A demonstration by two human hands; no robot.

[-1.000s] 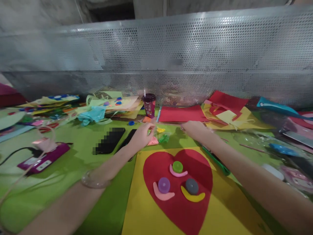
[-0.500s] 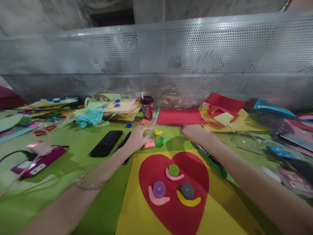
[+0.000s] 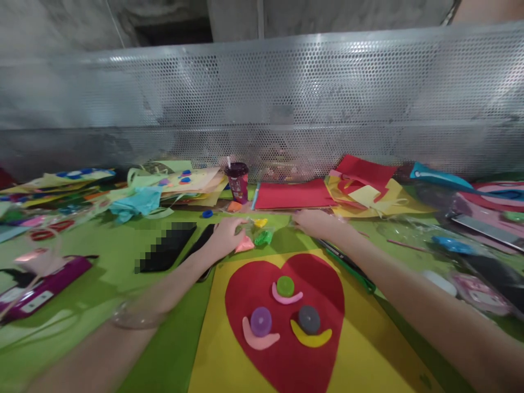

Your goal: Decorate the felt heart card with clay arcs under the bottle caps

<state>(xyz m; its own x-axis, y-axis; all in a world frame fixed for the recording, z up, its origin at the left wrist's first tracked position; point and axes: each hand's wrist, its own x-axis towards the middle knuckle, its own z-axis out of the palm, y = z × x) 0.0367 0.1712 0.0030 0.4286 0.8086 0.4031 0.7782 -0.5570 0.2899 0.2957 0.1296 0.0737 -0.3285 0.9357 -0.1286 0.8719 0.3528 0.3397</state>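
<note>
My left hand point(image 3: 226, 238) reaches over the table beside small clear bags of clay, its fingers curled and their tips partly hidden. Close by its fingers lie pink clay point(image 3: 244, 244), green clay point(image 3: 263, 237) and yellow clay point(image 3: 261, 222). My right hand point(image 3: 316, 222) is closed and low, a bit of clear plastic at its fingertips; what it grips is hidden. Nearer me, a red paper heart point(image 3: 282, 316) lies on a yellow sheet point(image 3: 216, 327). It carries a green cap point(image 3: 285, 286), a purple cap point(image 3: 261, 321) and a grey cap point(image 3: 309, 319), each above a curved clay strip.
Two dark phones point(image 3: 167, 248) lie left, past them a purple power strip point(image 3: 45, 292). A drink cup point(image 3: 237, 183) stands behind. A green-handled cutter point(image 3: 347, 265) lies under my right forearm. Red paper point(image 3: 292, 195) and a perforated metal panel point(image 3: 282, 98) are at the back.
The view has turned slightly right, so most things sit farther left. My right hand has drawn back a little past a pink bit, which is now hidden. Both hands stay near the clay bags.
</note>
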